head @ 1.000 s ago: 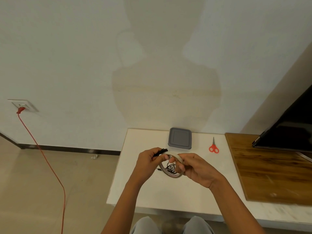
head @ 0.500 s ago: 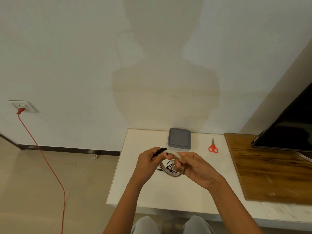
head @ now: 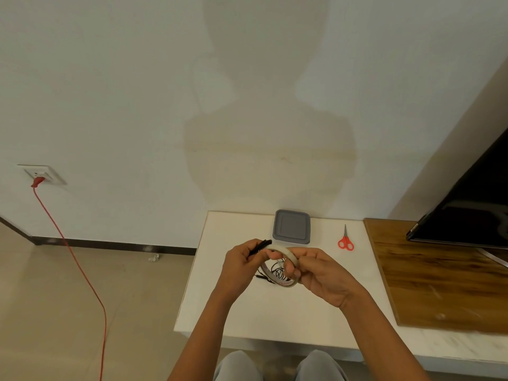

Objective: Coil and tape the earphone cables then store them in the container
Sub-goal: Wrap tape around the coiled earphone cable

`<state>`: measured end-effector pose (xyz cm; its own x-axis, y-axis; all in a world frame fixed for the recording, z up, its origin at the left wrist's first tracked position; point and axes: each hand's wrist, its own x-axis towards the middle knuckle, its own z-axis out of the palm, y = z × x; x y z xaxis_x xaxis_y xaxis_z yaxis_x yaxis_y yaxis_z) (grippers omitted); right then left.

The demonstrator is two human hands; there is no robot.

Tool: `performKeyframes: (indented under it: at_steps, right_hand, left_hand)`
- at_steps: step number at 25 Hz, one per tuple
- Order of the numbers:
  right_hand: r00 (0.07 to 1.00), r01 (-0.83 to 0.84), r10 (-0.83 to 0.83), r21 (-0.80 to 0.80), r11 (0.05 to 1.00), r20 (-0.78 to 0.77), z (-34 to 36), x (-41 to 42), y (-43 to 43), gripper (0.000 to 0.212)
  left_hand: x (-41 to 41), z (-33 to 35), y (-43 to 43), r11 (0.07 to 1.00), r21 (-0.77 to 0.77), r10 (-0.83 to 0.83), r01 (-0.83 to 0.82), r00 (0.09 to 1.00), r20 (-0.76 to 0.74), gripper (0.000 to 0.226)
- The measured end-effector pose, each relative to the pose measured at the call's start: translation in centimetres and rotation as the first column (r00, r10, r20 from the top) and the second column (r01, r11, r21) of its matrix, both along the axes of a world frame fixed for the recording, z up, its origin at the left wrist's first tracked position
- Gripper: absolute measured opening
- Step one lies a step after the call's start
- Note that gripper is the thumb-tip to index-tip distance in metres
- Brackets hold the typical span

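Note:
Above the white table point(head: 247, 312), my left hand point(head: 240, 266) is shut on a coiled black earphone cable point(head: 261, 245), whose end sticks out past my fingers. My right hand point(head: 316, 273) grips a pale roll of tape point(head: 286, 253), thumb on its rim, close against the left hand. More black earphone cable point(head: 277, 270) lies loose on the table, seen through the roll's hole. A grey lidded container point(head: 292, 227) sits shut at the table's far edge, beyond my hands.
Red-handled scissors point(head: 345, 240) lie to the right of the container. A wooden board point(head: 445, 276) covers the table's right side, with a black screen point(head: 472, 213) above it. A red cord point(head: 79, 270) runs from a wall socket point(head: 41, 174) down across the floor at left.
Both hands stay together over the table. The right hand's fingers have shifted a little on the tape roll; the coiled cable stays in the left hand.

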<state>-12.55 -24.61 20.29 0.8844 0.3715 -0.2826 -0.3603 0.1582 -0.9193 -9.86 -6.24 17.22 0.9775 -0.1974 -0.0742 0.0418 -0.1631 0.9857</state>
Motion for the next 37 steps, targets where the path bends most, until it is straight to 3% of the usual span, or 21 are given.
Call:
performKeyframes:
  at_steps: [5,12,20,37]
  right_hand:
    - [0.998,0.03,-0.026,0.076,0.997,-0.049,1.0,-0.2,-0.1,0.036]
    - [1.0,0.0,0.0,0.001,1.0,0.001,1.2,-0.2,0.0,0.035]
    - [0.995,0.068,-0.063,0.063,0.996,-0.076,1.2,-0.2,0.2,0.037]
    - [1.0,0.02,-0.019,0.026,0.999,-0.02,0.3,0.3,0.3,0.035]
  left_hand:
    - [-0.1,0.5,-0.1,1.0,0.008,0.0,0.0,1.0,0.015,0.013]
    - [-0.6,0.7,-0.1,1.0,0.006,0.01,-0.01,0.999,0.039,0.012]
    - [-0.2,0.8,-0.2,1.0,0.015,0.013,-0.013,1.0,0.021,0.015]
    - [0.0,0.3,0.0,1.0,0.0,0.012,-0.012,1.0,-0.004,0.012]
